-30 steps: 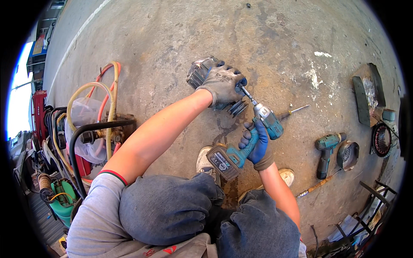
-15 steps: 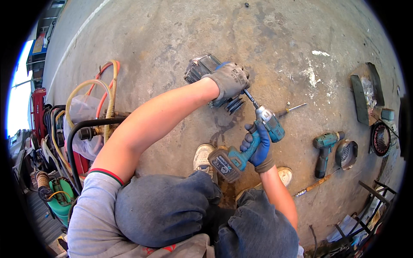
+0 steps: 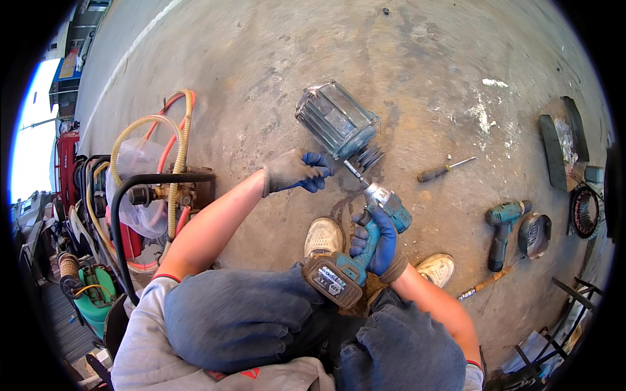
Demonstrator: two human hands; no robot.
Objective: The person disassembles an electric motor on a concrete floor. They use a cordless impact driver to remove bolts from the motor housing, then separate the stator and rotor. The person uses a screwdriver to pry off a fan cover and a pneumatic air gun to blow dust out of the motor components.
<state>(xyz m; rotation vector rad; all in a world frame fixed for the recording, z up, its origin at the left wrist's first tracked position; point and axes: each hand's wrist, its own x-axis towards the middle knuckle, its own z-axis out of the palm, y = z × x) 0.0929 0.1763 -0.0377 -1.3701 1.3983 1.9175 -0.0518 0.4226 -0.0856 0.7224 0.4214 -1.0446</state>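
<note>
My right hand, in a blue and grey work glove, is wrapped round the handle of a teal cordless impact driver. The driver's long socket bit points up and left, its tip at the near end of a ribbed electric motor; whether they touch I cannot tell. The motor lies on the concrete, with a dark grooved pulley at that end. My left hand, in a matching glove, is left of the bit, apart from the motor. Its fingers are curled together; what they hold, if anything, is hidden.
A screwdriver lies right of the impact driver. Farther right are a second teal drill, a round metal housing and a wound stator. At left stands a pump with a black handle and hoses.
My left hand has come off the motor and moved left and down, its fingers curled. My right hand has shifted slightly left and down with the impact driver.
</note>
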